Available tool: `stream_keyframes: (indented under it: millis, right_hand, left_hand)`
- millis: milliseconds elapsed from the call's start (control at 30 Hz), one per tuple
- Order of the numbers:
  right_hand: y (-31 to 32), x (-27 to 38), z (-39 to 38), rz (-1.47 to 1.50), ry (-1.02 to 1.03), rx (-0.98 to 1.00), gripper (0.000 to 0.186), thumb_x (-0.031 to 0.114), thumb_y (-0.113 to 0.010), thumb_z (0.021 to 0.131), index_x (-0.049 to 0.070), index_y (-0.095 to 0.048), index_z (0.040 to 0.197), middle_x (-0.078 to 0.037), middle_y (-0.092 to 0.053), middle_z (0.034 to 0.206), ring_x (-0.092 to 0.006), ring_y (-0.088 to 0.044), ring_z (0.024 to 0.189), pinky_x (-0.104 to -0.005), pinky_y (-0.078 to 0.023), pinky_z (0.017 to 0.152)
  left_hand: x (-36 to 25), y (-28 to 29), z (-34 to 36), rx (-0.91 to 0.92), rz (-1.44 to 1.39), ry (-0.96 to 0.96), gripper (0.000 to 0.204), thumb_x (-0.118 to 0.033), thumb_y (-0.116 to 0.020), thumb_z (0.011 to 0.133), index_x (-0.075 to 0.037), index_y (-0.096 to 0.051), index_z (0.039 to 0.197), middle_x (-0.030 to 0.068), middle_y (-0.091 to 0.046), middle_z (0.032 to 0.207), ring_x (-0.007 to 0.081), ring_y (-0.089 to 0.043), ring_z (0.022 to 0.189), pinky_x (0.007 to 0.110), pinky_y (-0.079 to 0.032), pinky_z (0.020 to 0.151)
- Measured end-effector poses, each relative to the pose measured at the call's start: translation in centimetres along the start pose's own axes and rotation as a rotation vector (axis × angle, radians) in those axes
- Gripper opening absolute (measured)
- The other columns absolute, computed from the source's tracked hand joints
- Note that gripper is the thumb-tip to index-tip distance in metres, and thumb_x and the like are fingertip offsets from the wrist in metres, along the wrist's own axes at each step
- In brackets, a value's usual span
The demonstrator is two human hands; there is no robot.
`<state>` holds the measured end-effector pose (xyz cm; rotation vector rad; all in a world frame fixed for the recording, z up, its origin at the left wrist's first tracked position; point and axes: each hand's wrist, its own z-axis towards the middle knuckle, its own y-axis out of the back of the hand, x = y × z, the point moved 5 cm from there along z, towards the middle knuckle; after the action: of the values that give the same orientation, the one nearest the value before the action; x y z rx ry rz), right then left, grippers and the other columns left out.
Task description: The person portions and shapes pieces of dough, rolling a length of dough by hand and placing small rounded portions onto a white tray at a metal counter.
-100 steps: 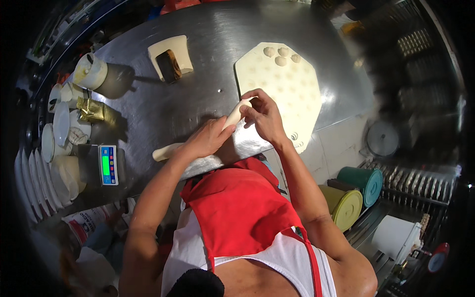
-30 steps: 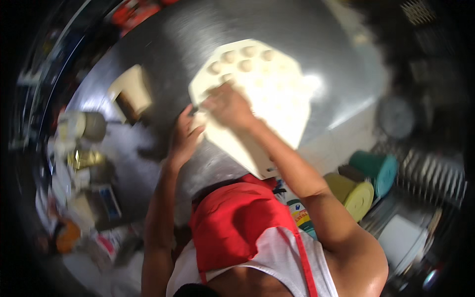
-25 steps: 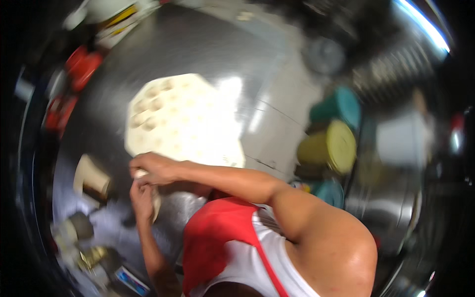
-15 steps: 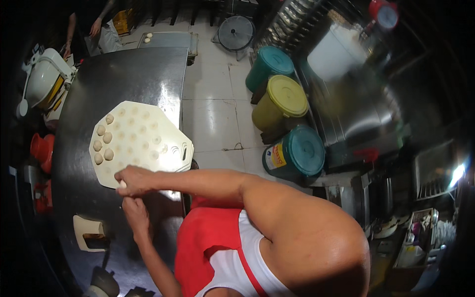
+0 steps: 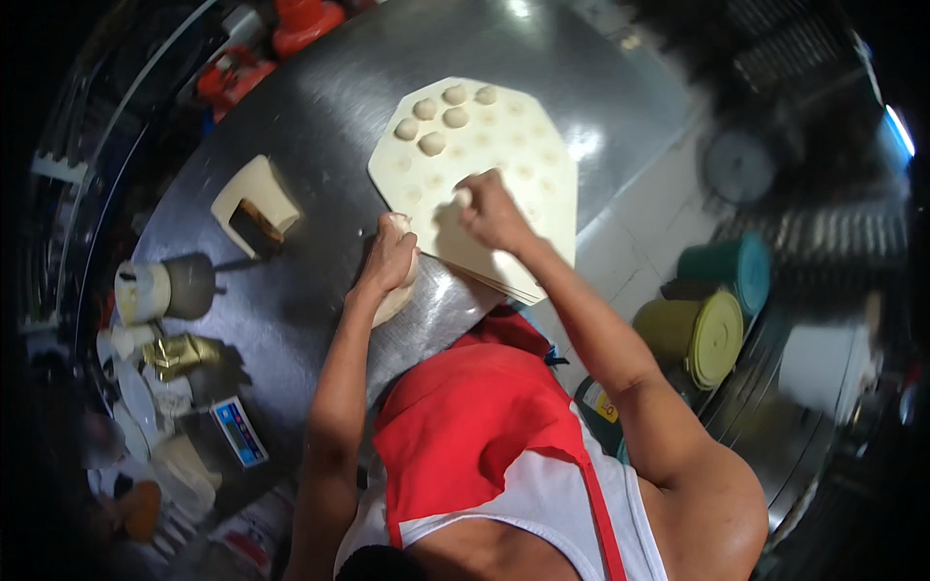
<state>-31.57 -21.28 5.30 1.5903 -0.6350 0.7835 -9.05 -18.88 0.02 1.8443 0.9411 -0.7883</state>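
My left hand (image 5: 389, 259) is closed around a long lump of pale dough (image 5: 397, 302), which lies on the table beside the board's near left corner. Over the cream board (image 5: 552, 218), my right hand (image 5: 496, 215) pinches a small dough ball (image 5: 463, 198) between thumb and fingers. Several round dough balls (image 5: 432, 143) sit in rows at the board's far left. Faint round marks cover the rest of its surface. More boards of the same kind show beneath its near edge.
A cream piece with a dark brown handle (image 5: 262, 227) lies left of the board on the metal table (image 5: 320, 145). Nearer left stand a pale tub (image 5: 143, 292), a gold packet (image 5: 184, 356) and a scale with a blue display (image 5: 239, 432). Lidded bins (image 5: 719, 341) stand on the floor at right.
The view has turned, so the board now appears farther right. My hands, close together before, are apart: the right is over the board with a dough ball, the left on the dough lump.
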Motion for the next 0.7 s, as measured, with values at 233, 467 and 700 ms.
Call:
stream_keyframes:
  millis: [233,467,700]
  right_hand:
    - [1.3,-5.0,9.8,-0.168,0.066,-0.078,0.032,0.017,-0.075,0.094,-0.003,-0.064,0.117,-0.023,-0.068,0.105,-0.0412,-0.070,0.099,-0.0497,-0.055,0.088]
    - [-2.7,-0.8,3.6,0.344,0.047,0.282,0.058,0.030,-0.085,0.087,0.002,-0.067,0.134,-0.023,-0.070,0.124,-0.0370,-0.070,0.114,-0.0444,-0.055,0.098]
    - [-2.4,4.3,1.1,0.311,-0.059,0.302,0.023,0.023,-0.072,0.097,0.005,-0.067,0.110,-0.016,-0.070,0.091,-0.0222,-0.065,0.085,-0.0388,-0.054,0.080]
  left_hand:
    - [-1.1,-1.9,-1.9,-0.168,0.037,-0.116,0.065,-0.009,-0.058,0.102,0.004,-0.034,0.160,0.0280,-0.059,0.138,0.0378,-0.060,0.131,0.044,-0.044,0.113]
    - [-3.4,-1.4,-2.9,-0.171,-0.245,-0.056,0.064,-0.013,-0.066,0.102,0.003,-0.040,0.157,0.0179,-0.068,0.118,0.0289,-0.070,0.103,0.039,-0.054,0.097]
    - [-3.2,-0.5,-4.3,0.124,-0.111,-0.041,0.032,-0.020,-0.057,0.108,0.005,-0.064,0.128,0.0152,-0.074,0.107,0.0244,-0.073,0.104,0.040,-0.056,0.090]
